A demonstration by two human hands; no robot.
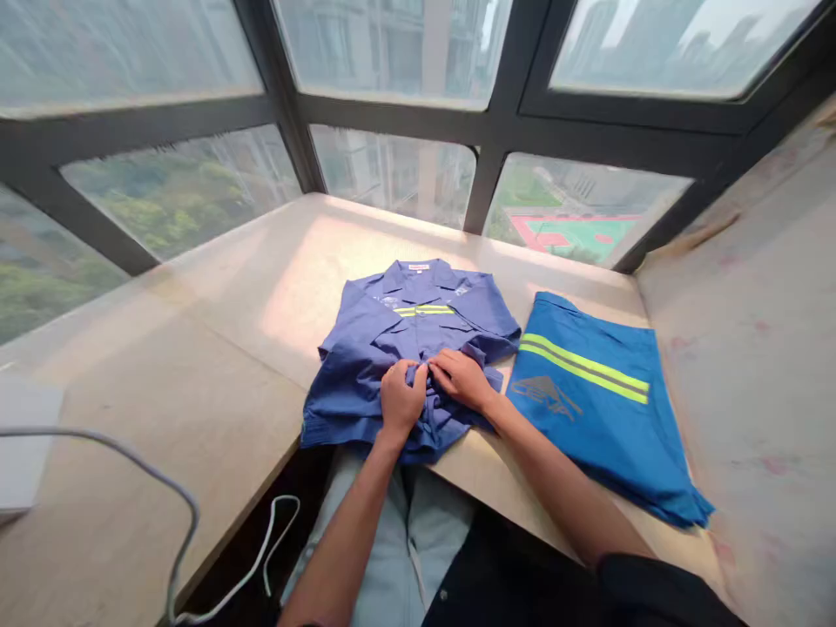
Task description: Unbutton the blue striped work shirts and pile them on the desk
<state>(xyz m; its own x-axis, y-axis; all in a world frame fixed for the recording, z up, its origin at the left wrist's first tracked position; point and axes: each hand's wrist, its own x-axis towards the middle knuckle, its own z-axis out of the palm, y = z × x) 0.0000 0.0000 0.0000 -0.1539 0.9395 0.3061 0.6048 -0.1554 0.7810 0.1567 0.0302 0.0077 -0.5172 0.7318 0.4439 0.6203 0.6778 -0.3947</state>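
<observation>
A purple-blue work shirt (353,383) with yellow-green reflective stripes lies on the ledge in front of me, collar at the far side and sleeves folded inward. Its lower hem hangs slightly over the near edge. My left hand (401,396) pinches the front placket at the middle of the shirt. Close beside it, my right hand (461,376) grips the same placket, fingertips almost meeting the left thumb. The cloth bunches up between both hands. Whatever small part the fingertips hold is hidden.
A folded bright blue garment (588,366) with a yellow-green stripe lies to the right, against the wall (751,348). A grey-white cable (150,470) loops at the left by a white box (26,444). Framed windows (405,174) border the ledge (248,305).
</observation>
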